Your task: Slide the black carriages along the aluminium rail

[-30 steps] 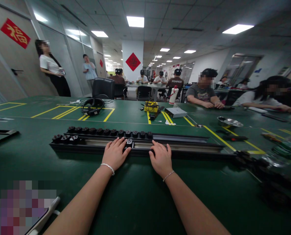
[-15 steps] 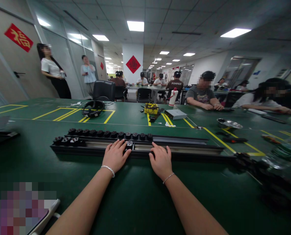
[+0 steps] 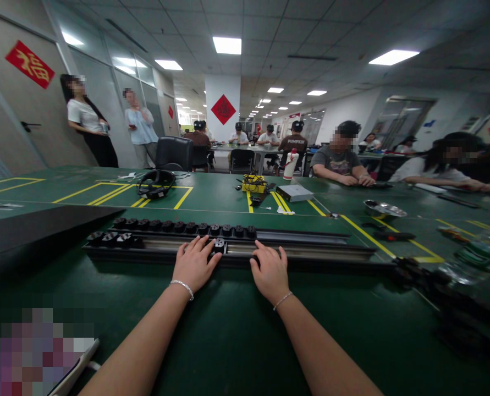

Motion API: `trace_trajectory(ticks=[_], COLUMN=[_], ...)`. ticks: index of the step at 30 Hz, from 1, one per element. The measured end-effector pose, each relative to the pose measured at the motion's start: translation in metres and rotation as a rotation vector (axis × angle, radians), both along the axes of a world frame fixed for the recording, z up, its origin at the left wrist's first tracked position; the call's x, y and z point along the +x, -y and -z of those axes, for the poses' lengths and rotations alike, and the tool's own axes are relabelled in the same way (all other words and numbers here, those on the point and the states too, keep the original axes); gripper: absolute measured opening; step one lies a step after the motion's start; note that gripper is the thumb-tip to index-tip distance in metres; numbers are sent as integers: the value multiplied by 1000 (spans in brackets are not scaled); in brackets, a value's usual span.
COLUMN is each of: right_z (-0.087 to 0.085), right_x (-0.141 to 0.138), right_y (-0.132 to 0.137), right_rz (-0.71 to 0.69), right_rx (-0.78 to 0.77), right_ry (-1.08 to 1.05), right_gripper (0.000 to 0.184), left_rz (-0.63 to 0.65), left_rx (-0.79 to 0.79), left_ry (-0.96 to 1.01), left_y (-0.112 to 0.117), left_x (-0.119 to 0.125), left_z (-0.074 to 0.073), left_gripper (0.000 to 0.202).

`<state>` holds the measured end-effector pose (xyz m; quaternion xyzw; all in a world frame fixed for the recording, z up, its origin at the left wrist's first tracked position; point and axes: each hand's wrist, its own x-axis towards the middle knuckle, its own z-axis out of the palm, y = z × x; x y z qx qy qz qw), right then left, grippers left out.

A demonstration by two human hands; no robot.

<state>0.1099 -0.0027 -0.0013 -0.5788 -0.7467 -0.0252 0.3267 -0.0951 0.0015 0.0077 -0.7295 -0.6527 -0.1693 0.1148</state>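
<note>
Two long black rails lie side by side across the green table. My left hand [image 3: 196,263] rests on the front rail [image 3: 306,254] with its fingers spread. Between its thumb and fingers sits a small black socket module [image 3: 219,245], which the hand touches at the side without closing round it. My right hand [image 3: 270,270] lies on the same rail further right, fingers apart, holding nothing. A row of several black socket modules [image 3: 179,227] fills the left part of the rear rail [image 3: 302,236]. A few more modules [image 3: 110,237] sit at the front rail's left end.
A dark slanted panel [image 3: 50,231] reaches in from the left. Behind the rails are a headset [image 3: 156,184], a yellow item with cables [image 3: 253,183] and a grey box [image 3: 294,192]. To the right are a metal bowl [image 3: 384,209], a plastic bottle [image 3: 471,256] and dark blurred parts [image 3: 422,275].
The dark panel at the left now reaches much further right over the table. A standing person in light blue has shifted a little left. Both my hands stay in place.
</note>
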Motion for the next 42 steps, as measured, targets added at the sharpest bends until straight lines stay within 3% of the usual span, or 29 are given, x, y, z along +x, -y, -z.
trace_trajectory(ticks=[10,29,42], right_z=[1,1,1], right_x=[0,-1,-1], right_y=[-1,-1,0], right_rz=[2,29,22], right_rx=[14,22,24], right_ry=[16,28,21], right_gripper=[15,13,14], left_rz=[-11,79,119], left_rx=[12,65,-4], left_ry=[1,49,34], left_y=[0,-8,-7], left_x=[4,8,5], left_z=[2,1,-1], left_gripper=[50,45,47])
